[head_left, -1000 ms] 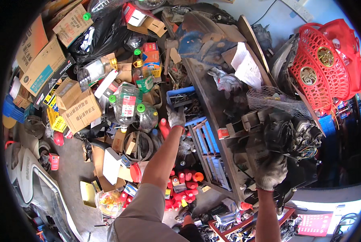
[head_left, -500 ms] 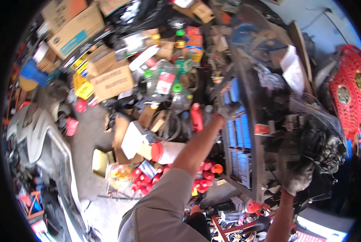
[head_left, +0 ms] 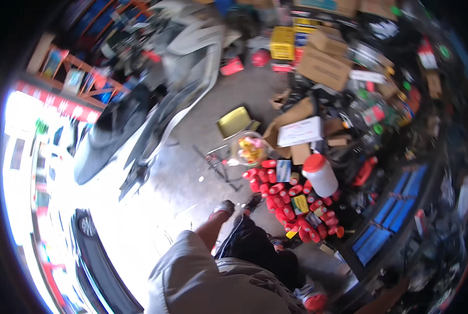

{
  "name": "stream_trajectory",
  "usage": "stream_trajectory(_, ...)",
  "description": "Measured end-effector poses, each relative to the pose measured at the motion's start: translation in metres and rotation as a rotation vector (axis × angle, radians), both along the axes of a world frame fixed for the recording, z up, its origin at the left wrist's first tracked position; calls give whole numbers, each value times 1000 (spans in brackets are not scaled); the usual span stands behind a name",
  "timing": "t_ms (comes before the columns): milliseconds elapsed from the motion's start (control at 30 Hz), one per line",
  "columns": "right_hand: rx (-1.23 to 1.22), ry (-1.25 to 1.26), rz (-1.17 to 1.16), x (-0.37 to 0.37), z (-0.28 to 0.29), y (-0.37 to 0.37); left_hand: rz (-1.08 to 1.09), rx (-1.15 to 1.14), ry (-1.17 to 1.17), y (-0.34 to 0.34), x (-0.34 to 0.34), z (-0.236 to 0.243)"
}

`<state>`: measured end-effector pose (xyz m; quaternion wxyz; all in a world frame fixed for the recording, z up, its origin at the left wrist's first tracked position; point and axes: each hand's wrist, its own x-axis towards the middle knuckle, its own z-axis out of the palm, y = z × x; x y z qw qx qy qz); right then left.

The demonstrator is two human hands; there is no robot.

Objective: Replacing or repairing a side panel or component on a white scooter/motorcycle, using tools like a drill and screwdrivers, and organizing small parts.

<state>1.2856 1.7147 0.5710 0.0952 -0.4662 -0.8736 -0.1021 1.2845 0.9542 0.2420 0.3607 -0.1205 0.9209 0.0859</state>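
Tub, white with red lid [head_left: 322,177]: one, your landmark. Left hand [head_left: 223,207]: one, gloved, moved off the blue-panelled rack [head_left: 394,213] since half a second ago; now lower left of the tub, finger state untellable. Right hand [head_left: 418,276]: one, blurred, lower right of the tub, state likewise untellable. Red bottles [head_left: 289,211]: over twenty, your left hand's nearest stock, left of and below the tub. Open yellow box [head_left: 233,123]: one, upper left of the tub.

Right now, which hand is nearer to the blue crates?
Right. The blurred right hand is to the lower right of the blue crates; the left hand is farther off, left beyond the red bottles.
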Motion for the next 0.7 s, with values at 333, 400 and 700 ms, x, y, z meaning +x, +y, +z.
stream_trajectory(333,-445,-134,227,-53,-32,-162,307,242,51,-41,34,125)
stream_trajectory(400,-540,-193,319,-90,-46,-222,603,544,180,-62,39,73)
stream_trajectory(700,-768,-613,477,-182,-108,-394,968,644,178,-169,25,96)
